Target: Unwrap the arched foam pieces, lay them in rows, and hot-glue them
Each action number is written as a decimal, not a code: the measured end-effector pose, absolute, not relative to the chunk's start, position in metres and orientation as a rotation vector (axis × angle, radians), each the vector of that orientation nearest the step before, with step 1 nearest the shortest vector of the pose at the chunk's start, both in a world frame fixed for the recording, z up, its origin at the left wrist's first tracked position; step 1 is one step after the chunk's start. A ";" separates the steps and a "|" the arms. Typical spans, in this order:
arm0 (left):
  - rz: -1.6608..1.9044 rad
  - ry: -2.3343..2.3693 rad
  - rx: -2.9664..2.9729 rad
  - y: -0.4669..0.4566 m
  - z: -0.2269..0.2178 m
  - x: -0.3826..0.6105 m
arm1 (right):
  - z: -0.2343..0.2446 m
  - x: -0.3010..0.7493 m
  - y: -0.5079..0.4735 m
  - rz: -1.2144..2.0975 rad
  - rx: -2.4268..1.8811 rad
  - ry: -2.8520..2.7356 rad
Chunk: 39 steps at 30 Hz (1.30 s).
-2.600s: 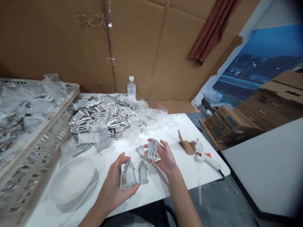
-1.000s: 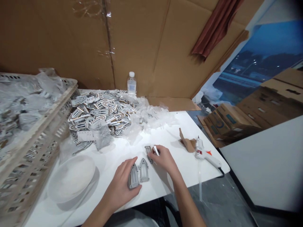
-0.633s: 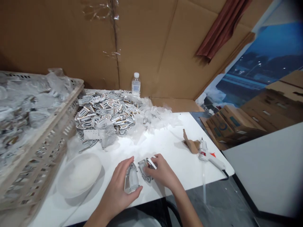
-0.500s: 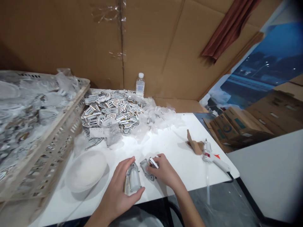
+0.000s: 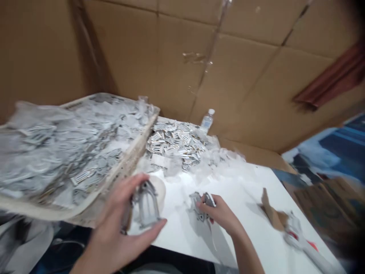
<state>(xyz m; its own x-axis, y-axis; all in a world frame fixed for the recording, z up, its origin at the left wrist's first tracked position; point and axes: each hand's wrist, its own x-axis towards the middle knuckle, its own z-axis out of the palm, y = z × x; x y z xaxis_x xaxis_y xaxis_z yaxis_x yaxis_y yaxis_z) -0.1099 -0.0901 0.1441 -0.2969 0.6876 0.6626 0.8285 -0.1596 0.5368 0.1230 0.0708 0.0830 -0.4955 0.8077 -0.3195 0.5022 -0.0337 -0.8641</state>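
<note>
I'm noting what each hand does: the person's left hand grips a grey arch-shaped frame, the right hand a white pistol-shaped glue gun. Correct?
The right hand is misread: the head view shows it holding grey frame pieces, while the white pistol-shaped glue gun lies on the white table. The left hand does grip a grey arch-shaped frame.

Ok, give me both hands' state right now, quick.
Left hand: closed around grey arched window-frame pieces, gripped between thumb and fingers.
Right hand: closed on more grey frame pieces; count too blurred to tell.

Cardboard wall [image 5: 251, 83] behind white table [image 5: 242, 194]
</note>
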 end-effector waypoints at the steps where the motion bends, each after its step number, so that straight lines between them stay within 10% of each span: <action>1: -1.420 -1.959 -1.633 -0.097 0.159 -0.129 | 0.094 0.114 0.076 1.576 -1.315 -1.957; 11: -0.506 -2.712 -1.764 -0.080 0.193 -0.297 | 0.229 -0.126 0.082 1.598 -0.404 -2.385; 19: 0.227 -2.986 -2.147 -0.064 0.150 -0.329 | 0.180 -0.280 0.080 1.411 -0.603 -3.197; 39: 0.352 -2.709 -2.425 -0.088 0.139 -0.342 | 0.137 -0.282 0.097 0.263 0.547 -3.655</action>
<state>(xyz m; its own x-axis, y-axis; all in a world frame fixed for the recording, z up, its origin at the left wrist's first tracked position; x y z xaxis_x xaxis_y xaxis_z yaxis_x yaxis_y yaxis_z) -0.3416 -0.0879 0.1385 -0.0472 0.8745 -0.4827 0.9688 0.1578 0.1911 -0.2824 0.0966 0.1374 -0.8052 -0.3069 -0.5073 -0.2311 0.9504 -0.2081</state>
